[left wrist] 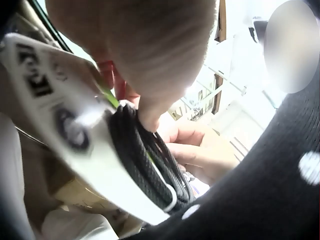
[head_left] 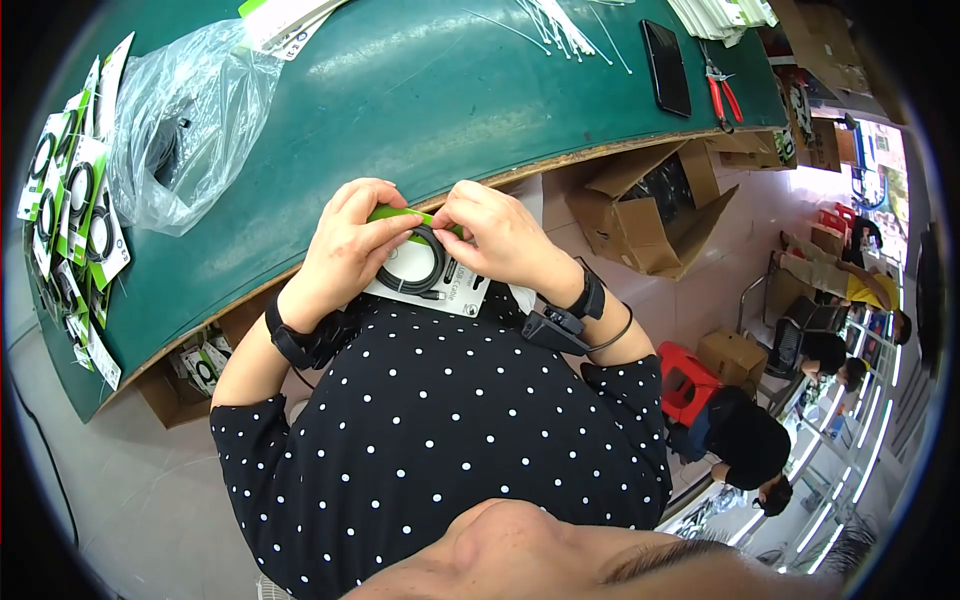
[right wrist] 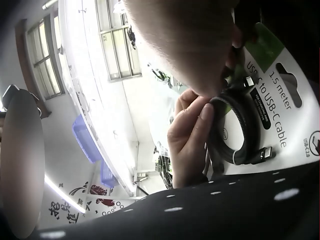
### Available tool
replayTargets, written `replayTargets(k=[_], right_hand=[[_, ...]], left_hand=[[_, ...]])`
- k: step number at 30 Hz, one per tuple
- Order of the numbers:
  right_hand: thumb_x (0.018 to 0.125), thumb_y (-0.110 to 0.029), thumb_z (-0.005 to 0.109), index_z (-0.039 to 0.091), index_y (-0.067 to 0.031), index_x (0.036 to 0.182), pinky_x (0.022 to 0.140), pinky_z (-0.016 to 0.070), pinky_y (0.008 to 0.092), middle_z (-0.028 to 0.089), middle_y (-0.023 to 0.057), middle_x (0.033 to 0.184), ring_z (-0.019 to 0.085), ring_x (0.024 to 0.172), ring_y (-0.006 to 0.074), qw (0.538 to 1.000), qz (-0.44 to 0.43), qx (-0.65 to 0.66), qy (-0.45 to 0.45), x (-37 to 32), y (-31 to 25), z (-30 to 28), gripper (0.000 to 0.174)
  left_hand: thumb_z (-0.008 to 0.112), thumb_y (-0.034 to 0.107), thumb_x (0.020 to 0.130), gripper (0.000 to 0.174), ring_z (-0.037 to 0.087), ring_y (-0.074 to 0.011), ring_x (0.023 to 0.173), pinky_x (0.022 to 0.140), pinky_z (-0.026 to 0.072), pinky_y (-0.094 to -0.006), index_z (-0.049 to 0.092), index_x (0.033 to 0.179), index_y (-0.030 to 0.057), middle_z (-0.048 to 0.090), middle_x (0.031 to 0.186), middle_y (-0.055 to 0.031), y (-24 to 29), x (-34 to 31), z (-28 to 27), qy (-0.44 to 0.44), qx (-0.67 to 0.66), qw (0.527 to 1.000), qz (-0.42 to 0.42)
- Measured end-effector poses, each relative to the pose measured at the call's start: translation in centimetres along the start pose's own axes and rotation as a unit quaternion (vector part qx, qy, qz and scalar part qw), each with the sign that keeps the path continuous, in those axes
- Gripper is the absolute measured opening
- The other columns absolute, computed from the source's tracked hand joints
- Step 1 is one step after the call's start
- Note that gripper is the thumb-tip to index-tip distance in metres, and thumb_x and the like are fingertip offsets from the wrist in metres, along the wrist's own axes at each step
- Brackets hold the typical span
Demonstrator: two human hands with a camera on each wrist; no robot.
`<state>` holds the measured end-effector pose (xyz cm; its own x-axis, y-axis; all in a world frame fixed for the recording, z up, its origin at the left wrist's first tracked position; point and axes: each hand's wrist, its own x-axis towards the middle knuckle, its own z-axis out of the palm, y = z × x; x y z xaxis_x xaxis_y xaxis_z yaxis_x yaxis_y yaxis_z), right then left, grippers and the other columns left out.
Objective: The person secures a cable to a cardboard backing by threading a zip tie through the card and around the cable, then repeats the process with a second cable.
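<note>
A coiled black USB-C cable (head_left: 425, 277) lies against a white and green backing card (head_left: 465, 290), held at the table edge close to the body. My left hand (head_left: 350, 245) grips the card's left side, thumb over the top of the coil. On the other side my right hand (head_left: 497, 232) pinches at the card's green top edge, beside the coil. The right wrist view shows the card's print (right wrist: 285, 115), its hanging slot and a pale tie round the coil (right wrist: 243, 125). From the left wrist, the card's printed back (left wrist: 55, 105) faces the camera. My right fingertips are partly hidden.
Carded cables (head_left: 75, 210) pile up at the table's left end, beside a clear plastic bag (head_left: 195, 130). White cable ties (head_left: 565, 30), a phone (head_left: 667, 68) and red-handled pliers (head_left: 722, 92) lie along the far side. An open cardboard box (head_left: 650, 225) stands below the table edge.
</note>
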<state>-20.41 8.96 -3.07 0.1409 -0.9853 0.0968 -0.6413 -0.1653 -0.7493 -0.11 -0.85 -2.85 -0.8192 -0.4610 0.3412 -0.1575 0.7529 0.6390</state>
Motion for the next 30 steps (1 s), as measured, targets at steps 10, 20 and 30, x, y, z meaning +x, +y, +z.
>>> replayTargets(k=[10,20,30], right_hand=[[0.075,-0.024,0.078,0.063,-0.0053,0.084,0.068,0.0481,0.0357,0.059,0.007,0.09,0.059,0.083,0.0248,0.997,-0.055,-0.029,0.034,-1.3,-0.4,0.8,0.025],[0.076,-0.012,0.078,0.065,-0.0025,0.087,0.067,0.0501,0.0334,0.064,0.0078,0.086,0.062,0.077,0.0234,0.988,-0.026,0.154,-0.003,-1.6,-0.5,0.4,0.019],[0.08,-0.003,0.071,0.07,-0.0022,0.093,0.065,0.0486,0.0295,0.066,0.0078,0.084,0.062,0.077,0.0186,0.95,0.065,0.302,0.044,-2.1,-1.3,0.1,0.013]], left_hand=[[0.07,0.006,0.074,0.023,0.055,-0.028,0.099,0.088,0.0428,-0.0392,0.07,0.097,0.0063,0.059,0.1,-0.0069,1.3,-0.7,-1.0,-0.09,0.006,0.996,-0.016],[0.071,0.004,0.076,0.024,0.059,-0.0281,0.093,0.081,0.048,-0.0373,0.07,0.099,0.0052,0.062,0.101,-0.0083,1.8,-1.6,-1.6,-0.065,-0.049,0.997,-0.01],[0.074,0.0,0.075,0.027,0.064,-0.0226,0.088,0.073,0.0519,-0.0312,0.071,0.101,0.0047,0.066,0.102,-0.0115,2.3,-2.6,-1.8,-0.066,-0.142,0.986,-0.057]])
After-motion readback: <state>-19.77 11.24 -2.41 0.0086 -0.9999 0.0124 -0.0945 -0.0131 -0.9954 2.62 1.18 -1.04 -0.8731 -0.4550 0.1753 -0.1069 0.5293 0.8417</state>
